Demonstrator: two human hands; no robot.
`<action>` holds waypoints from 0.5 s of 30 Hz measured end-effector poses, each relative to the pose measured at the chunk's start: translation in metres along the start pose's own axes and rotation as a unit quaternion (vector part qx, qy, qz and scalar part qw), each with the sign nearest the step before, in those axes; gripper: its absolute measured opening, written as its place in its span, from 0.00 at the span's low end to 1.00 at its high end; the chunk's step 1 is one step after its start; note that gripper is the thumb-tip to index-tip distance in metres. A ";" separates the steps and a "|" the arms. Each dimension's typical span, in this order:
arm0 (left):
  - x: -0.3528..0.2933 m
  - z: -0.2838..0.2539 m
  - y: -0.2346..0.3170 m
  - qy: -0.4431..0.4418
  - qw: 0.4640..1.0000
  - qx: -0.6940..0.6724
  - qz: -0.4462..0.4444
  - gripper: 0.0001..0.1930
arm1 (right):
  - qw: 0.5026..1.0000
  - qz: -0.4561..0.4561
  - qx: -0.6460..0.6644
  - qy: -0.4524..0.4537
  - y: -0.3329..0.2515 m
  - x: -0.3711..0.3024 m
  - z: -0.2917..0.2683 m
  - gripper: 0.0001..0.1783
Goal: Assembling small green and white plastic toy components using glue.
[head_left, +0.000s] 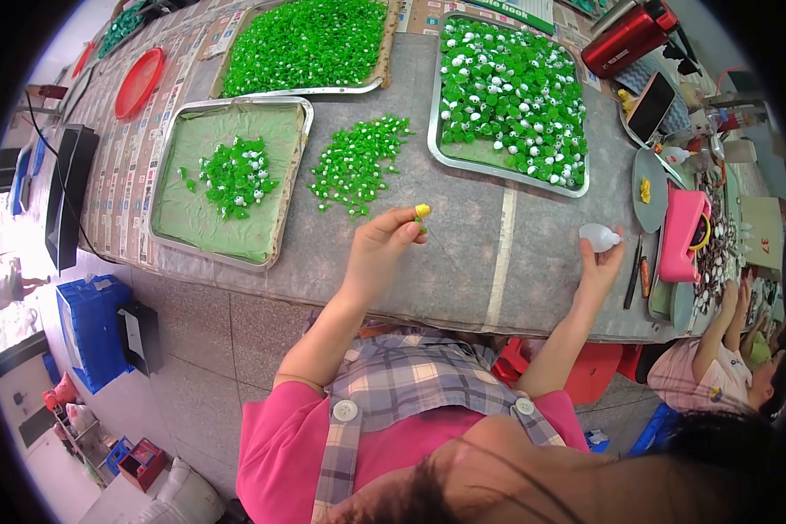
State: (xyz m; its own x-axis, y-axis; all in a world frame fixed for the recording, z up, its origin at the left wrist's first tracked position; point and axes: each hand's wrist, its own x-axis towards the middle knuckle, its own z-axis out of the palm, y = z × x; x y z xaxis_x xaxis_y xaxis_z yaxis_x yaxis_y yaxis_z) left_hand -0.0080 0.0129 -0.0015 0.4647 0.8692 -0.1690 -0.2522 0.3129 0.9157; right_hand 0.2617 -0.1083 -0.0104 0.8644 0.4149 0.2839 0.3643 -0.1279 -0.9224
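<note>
My left hand [384,247] is raised over the table's near side, fingertips pinched on a small green piece [423,226]. A yellow bit [423,210] shows at the tip of its index finger; I cannot tell what it is. To the right, my right hand [601,266] has its fingers round a small translucent white squeeze bottle [599,237], its nozzle pointing right. Just beyond my left hand lies a loose pile of small green pieces with white dots [358,166]. A metal tray [170,188] on the left holds a small heap of green pieces with white balls.
Farther back stand a heaped tray of green pieces [306,44] and a tray of green-and-white pieces [511,105]. At right are a red thermos [629,39], a phone [653,105], a grey plate [648,210], a pink container [684,236] and a co-worker's hands [736,301].
</note>
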 end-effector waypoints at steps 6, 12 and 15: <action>-0.002 0.002 -0.001 0.014 0.993 -0.109 -0.054 0.05 | 0.986 0.101 -0.080 -0.108 0.008 0.006 -0.002 0.24; -0.002 0.004 -0.002 0.021 0.978 -0.184 -0.092 0.03 | 0.995 -0.003 0.074 -0.059 -0.040 -0.017 0.017 0.15; -0.001 0.007 -0.001 0.024 0.974 -0.202 -0.104 0.03 | 0.984 0.025 0.117 -0.131 -0.057 -0.031 0.026 0.22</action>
State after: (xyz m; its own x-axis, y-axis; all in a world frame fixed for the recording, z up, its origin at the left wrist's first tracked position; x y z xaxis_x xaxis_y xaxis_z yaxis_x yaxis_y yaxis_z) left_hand -0.0025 0.0088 -0.0001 0.5042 0.7843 -0.3615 -0.4740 0.6012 0.6433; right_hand 0.2051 -0.0903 0.0270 0.7494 0.6346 0.1889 0.2079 0.0453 -0.9771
